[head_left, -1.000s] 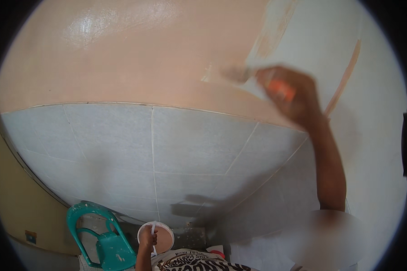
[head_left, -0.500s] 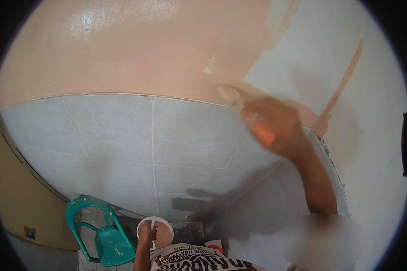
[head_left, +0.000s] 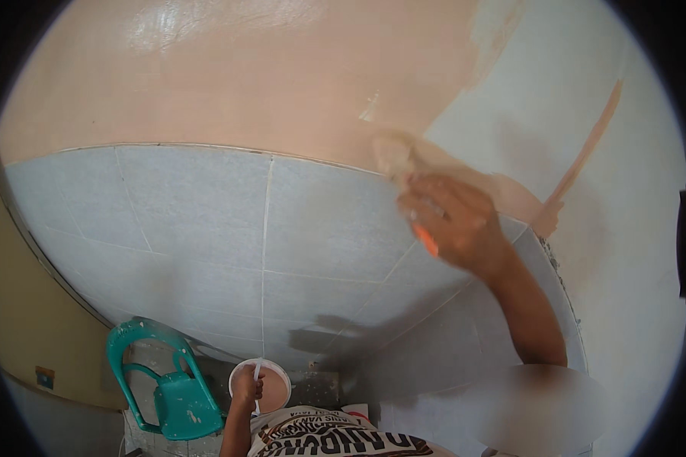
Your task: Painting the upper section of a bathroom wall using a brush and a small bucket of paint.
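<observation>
My right hand (head_left: 457,225) is closed round the orange handle of a paintbrush (head_left: 394,154). The brush's bristles, somewhat blurred, are at the lower edge of the peach paint (head_left: 244,84), just above the grey tiles. Low in the view, my left hand (head_left: 247,384) grips the pale handle of a white bucket (head_left: 280,372) that holds peach paint. Bare whitish wall (head_left: 503,107) lies to the right of the painted area, and a narrow peach stripe (head_left: 591,145) runs down near the corner.
A paint-spotted green plastic chair (head_left: 183,404) stands at the lower left, close to the bucket. Grey wall tiles (head_left: 198,213) fill the middle, topped by a thin trim line. A yellowish door-like panel (head_left: 30,305) is at the far left.
The brush has shifted slightly, and its bristles are now more upright at the tile line. The whole view has tilted a little. My left hand still holds the bucket.
</observation>
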`<state>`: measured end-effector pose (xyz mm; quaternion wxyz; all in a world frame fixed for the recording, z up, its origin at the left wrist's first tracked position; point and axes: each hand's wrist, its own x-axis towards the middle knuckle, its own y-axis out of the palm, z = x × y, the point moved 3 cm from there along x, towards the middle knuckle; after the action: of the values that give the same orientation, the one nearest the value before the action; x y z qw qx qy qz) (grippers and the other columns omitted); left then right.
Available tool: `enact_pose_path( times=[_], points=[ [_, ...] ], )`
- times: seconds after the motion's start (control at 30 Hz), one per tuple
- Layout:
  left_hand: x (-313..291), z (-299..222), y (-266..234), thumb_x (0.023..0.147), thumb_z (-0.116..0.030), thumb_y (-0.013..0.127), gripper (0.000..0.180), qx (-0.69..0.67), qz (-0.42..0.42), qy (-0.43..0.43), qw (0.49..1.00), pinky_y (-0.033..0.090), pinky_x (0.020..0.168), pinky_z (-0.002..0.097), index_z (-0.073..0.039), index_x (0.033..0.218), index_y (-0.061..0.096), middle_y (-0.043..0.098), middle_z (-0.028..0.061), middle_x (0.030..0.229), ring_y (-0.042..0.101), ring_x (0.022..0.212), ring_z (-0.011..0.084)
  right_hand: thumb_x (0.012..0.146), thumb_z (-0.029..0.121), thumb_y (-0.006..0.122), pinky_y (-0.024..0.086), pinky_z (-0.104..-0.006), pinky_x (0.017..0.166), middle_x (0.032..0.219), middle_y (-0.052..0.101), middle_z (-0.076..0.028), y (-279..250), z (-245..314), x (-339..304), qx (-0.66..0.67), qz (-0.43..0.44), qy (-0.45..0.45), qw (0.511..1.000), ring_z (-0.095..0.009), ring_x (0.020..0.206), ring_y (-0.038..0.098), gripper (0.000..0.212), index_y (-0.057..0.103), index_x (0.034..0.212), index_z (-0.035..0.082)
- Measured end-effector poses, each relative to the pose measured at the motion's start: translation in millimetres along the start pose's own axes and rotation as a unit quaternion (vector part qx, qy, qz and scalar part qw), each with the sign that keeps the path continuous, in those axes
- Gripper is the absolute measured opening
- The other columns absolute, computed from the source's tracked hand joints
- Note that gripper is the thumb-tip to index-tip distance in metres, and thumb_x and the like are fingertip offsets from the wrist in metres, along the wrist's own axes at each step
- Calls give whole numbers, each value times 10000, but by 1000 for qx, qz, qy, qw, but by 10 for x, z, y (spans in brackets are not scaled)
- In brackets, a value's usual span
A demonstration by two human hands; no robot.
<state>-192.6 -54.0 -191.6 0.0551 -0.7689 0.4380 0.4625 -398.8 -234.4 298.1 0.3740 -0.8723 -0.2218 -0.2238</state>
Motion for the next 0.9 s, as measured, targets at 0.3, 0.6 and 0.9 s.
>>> enact_pose_path(
  times=[0.3,0.6,0.9],
  points=[
    [20,35,0,915,-403,405,397,18,-1,-8,1000,232,385,254,-41,848,555,399,-19,532,300,408,89,790,-33,683,556,-290,747,959,704,-123,-409,-694,615,77,-100,131,983,-219,869,690,175,683,961,5],
    [-23,-13,-29,914,-421,402,411,-2,-4,4,1000,233,390,256,-43,858,552,398,-18,536,304,409,94,760,87,688,561,-290,672,940,664,-95,297,237,271,-29,0,-57,998,-210,818,663,74,651,823,77],
    [76,0,-27,912,-415,407,405,14,-12,5,1000,228,378,261,-43,839,550,404,-14,531,303,401,97,836,-3,664,547,-264,733,943,714,-93,-727,-1135,783,-130,-139,84,978,-196,856,694,105,705,932,3]
  ],
)
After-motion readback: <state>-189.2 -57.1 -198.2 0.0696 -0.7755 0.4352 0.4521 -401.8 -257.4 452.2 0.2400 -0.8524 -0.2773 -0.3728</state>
